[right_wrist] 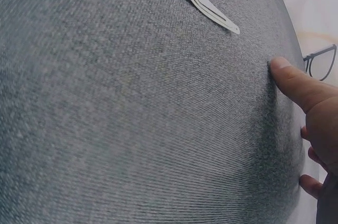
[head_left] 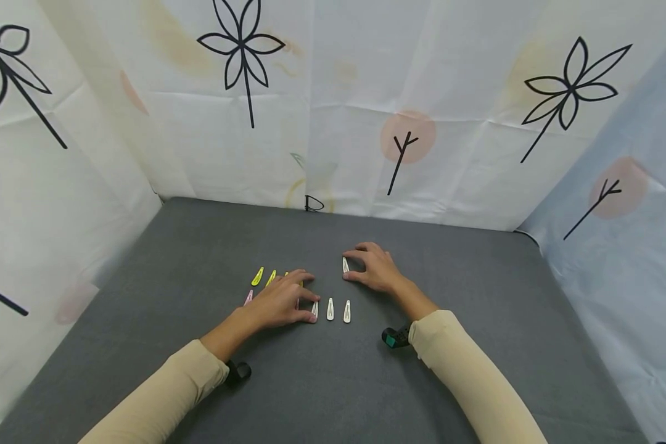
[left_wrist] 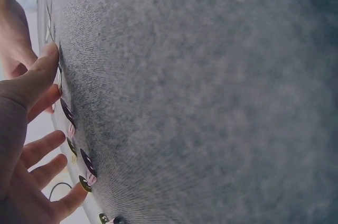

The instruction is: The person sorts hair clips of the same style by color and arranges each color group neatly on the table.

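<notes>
Snap hair clips lie in rows on the grey cloth. My left hand [head_left: 285, 300] reaches over the pink and yellow clips, with thumb and index finger at the two ends of a white hair clip [head_left: 314, 310]. Its other fingers are spread in the left wrist view. Farther back and to the right, my right hand [head_left: 374, 268] holds another white hair clip [head_left: 345, 264] by its ends between thumb and index finger. That clip is hidden in the right wrist view, where the thumb [right_wrist: 298, 81] shows close over the cloth.
Two more white clips, a nearer one [head_left: 330, 309] and a right one [head_left: 347, 312], lie between the hands. Yellow clips [head_left: 258, 276] and a pink clip [head_left: 248, 297] show around the left hand, which covers others. Patterned white curtains [head_left: 344, 74] surround the grey table [head_left: 477, 290].
</notes>
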The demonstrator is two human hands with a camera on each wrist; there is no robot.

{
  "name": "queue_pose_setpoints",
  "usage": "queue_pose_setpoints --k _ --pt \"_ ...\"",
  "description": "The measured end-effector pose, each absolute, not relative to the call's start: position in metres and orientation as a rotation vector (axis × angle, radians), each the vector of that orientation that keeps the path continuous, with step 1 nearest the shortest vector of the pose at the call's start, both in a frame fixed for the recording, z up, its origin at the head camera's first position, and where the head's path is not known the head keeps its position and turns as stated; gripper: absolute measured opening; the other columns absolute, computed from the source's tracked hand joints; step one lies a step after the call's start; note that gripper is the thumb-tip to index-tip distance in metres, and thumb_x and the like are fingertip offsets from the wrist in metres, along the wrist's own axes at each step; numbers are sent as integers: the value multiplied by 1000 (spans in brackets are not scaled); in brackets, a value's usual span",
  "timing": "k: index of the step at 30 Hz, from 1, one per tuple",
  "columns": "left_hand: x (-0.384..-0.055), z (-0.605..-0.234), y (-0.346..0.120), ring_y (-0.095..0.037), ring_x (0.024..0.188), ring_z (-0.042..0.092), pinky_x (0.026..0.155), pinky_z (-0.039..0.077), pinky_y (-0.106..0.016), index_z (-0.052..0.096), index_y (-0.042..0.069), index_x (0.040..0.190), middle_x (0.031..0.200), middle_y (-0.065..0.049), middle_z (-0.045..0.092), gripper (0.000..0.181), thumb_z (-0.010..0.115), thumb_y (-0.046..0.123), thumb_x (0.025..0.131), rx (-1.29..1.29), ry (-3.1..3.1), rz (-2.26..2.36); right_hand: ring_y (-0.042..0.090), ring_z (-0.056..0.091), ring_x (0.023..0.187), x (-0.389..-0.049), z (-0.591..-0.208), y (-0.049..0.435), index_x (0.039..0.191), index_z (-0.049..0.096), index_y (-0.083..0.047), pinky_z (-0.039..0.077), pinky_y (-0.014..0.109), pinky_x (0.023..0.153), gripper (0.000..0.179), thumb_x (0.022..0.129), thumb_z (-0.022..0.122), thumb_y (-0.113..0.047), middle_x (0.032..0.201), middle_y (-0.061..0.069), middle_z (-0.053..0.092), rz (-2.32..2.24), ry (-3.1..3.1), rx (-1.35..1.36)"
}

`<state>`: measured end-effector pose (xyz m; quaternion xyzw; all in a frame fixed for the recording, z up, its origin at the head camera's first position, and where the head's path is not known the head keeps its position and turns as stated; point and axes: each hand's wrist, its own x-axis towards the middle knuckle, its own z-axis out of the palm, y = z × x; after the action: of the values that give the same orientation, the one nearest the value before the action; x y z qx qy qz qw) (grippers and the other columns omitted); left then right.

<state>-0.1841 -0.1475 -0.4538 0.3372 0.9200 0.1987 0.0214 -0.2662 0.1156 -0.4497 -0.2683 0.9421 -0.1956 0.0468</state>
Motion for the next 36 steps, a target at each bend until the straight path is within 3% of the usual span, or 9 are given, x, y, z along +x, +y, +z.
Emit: queue_pose_setpoints --k 10,17,23,36 --pt "-183 -453 -147 -33 138 45 99 42 -61 79 16 116 142 -18 55 42 83 41 84 1036 2851 620 35 41 139 -264 -449 116 132 68 -11 31 66 107 51 90 78 -39 144 17 53 -611 2907 -805" --pt "-182 -455 -148 -34 137 45 98 42 -62 80 15 115 141 -19 55 40 84 39 83 1044 2864 625 36 47 132 -251 -444 126 122 71 -5 37 61 103 49 86 82 -36 133 17 58 -637 2942 -900" --pt "-182 -455 -147 -34 138 44 99 41 -62 79 15 115 142 -19 55 40 84 39 84 1044 2861 630 39 45 135 -234 -445 142 116 72 0 36 62 105 48 83 85 -34 130 17 60 -646 2949 -1014" --pt "-183 -457 -149 -35 139 44 99 41 -64 79 14 115 143 -19 55 40 84 38 84 1049 2858 642 39 47 134 -199 -451 163 109 74 -2 38 69 99 46 78 89 -32 126 14 63 -749 2909 -1195"
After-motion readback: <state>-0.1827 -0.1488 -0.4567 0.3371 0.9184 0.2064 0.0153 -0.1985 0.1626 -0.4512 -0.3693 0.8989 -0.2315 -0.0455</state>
